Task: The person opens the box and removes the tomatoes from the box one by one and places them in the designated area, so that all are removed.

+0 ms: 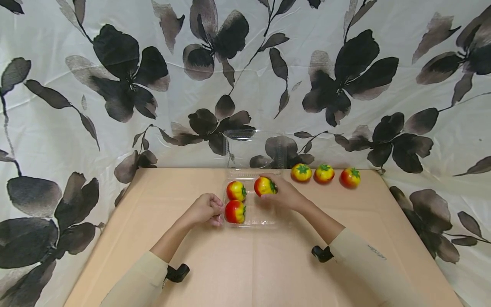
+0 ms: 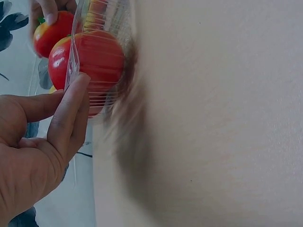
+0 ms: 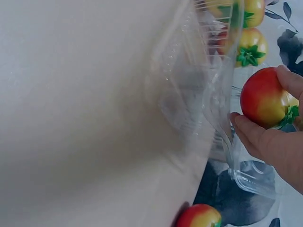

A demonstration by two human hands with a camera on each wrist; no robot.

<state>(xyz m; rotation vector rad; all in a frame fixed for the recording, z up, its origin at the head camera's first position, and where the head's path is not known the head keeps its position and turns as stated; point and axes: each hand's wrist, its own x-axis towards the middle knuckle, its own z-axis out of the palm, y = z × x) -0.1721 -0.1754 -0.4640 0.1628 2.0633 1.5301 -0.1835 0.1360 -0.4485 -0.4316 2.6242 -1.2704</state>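
A clear plastic clamshell container lies with its lid raised at the back. Two red-and-yellow fruits with green leafy tops, a rear one and a front one, sit in its left side. My left hand pinches the container's left rim between thumb and fingers; in the left wrist view the rim runs up from the fingertips. Over the right rear part of the container, my right hand holds another such fruit by its sides, leafy top toward the palm.
Three more of these fruits, a left one, a middle one and a right one, stand along the table's back edge, right of the container. Behind the tan table hangs a floral cloth.
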